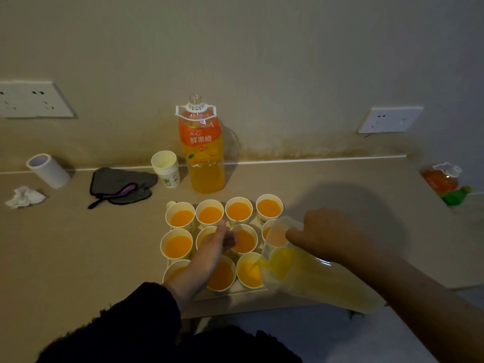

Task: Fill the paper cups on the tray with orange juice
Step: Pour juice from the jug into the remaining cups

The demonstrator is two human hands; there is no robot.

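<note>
Tray [237, 293]: pale, sits at the near edge of the table [78, 244], carrying paper cups in rows.
Back row: four paper cups [209, 214], each holding orange juice.
Middle row: cups with juice; the rightmost shows only through the clear pitcher [314, 281].
Front row: cups with juice; the front cup [250, 271] lies under the pitcher's lip and juice is running into it.
Right hand [327, 231]: fingers clamped round the upper part of the pitcher, which is tilted down to the left with little juice left inside.
Left hand [212, 247]: reaches over the middle of the tray, thumb up; fingertips lie at a middle-row cup [245, 241]. Whether they grip it cannot be told.
Juice bottle [203, 153]: upright, uncapped, just behind the tray, partly full.
Spare cups [166, 166]: an empty stack, left of the bottle.
Other items: grey cloth [120, 184], roll of tape [48, 170] and crumpled tissue [25, 196] to the left; a second bottle [442, 179] at the right edge.
</note>
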